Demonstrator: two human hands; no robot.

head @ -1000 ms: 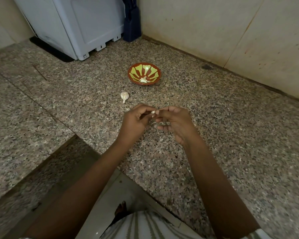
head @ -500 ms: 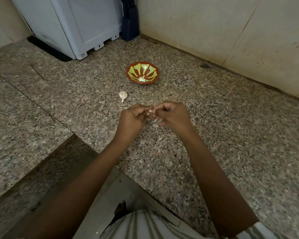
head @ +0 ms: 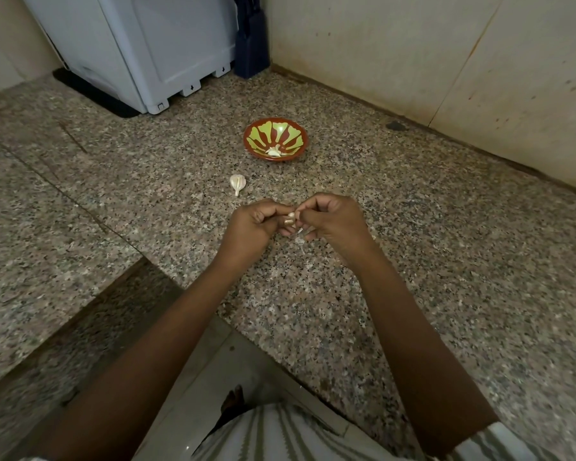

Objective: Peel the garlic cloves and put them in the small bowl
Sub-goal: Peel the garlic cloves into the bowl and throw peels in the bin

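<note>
Head view, centre of frame: the fingers (head: 308,207) of both hands curl round one garlic clove (head: 290,219). The left hand (head: 250,227) pinches it steady so the right hand (head: 333,221) can pick at the skin (how much is off I cannot tell). Skin scraps (head: 300,241) lie on the counter (head: 413,261) just below. Another clove (head: 237,183) lies up-left. The small bowl (head: 256,128), holding peeled garlic (head: 274,151), sits above centre, a straight reach from the hands and well apart from the wall (head: 413,61) and the counter's lower-left edge.
</note>
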